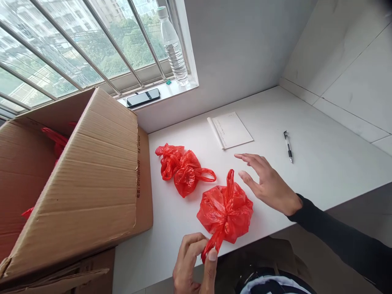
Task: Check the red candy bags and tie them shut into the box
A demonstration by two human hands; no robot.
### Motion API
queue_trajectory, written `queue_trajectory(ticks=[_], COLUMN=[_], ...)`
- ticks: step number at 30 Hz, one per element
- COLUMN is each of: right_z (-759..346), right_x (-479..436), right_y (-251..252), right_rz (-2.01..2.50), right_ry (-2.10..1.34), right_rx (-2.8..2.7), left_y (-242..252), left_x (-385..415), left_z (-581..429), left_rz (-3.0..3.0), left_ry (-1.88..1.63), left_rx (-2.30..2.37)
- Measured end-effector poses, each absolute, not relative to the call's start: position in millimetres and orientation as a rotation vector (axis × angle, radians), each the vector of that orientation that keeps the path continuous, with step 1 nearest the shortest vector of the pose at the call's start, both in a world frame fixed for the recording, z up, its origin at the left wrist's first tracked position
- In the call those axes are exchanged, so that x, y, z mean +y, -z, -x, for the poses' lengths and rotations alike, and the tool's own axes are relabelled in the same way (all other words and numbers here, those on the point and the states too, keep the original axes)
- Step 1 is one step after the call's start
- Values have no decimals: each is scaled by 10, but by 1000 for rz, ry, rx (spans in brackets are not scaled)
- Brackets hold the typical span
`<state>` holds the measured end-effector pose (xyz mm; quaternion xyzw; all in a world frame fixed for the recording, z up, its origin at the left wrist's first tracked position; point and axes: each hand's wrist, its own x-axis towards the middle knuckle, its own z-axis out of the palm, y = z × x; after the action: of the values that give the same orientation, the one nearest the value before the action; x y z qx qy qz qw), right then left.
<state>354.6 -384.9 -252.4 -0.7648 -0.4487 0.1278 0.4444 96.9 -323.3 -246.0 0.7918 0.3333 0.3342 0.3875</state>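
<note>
The left hand [196, 261] pinches, grip clamped, the twisted handle of a tied red plastic bag [226, 212] lying at the white bench's [321, 163] near edge. The right hand [269, 183] hovers just beside it, fingers spread apart. Two smaller knotted red bags [182, 169] lie beside an open cardboard box [92, 179]. The knot looks finished; setting the bag aside calls for a firm hold.

The cardboard box [76, 183] runs off the left edge, its flap hiding most red bags [55, 141] inside.
</note>
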Motion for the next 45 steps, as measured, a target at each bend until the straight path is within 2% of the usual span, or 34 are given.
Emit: queue_trajectory(ticks=[2,6,13,28,33,39,45], right_z=[-3382,-3078,-2972,-2971,-3130,-3419,-3191], right_x=[-3948,-4079,-4029,-4081,-4150,-4352,-4199], right_y=[2447,2473,2683,2714,2708,2589,2594], right_rz=[1900,1870,1964,2005,1987,2123,1973], right_ry=[-260,-396,-360,-331,-338,-442,-402], right_rx=[-1317,-1648,-1818,-1907,-1864,-1466,-1618], left_y=[2422,2434,2582,2756,2775,2666,2594], left_x=[-3187,-2948,-2808,-2814,-2735,-2678,-2871], left_z=[-1019,-1007,-1228,-1332,-1253,-1070,-1239], left_rz=[-2026,-2002,-2491,-2677,-2496,-2259,-2445], left_ry=[-908,-865,-320,-328,-460,-629,-474], left_rx=[814,862,491,410,592,963,609])
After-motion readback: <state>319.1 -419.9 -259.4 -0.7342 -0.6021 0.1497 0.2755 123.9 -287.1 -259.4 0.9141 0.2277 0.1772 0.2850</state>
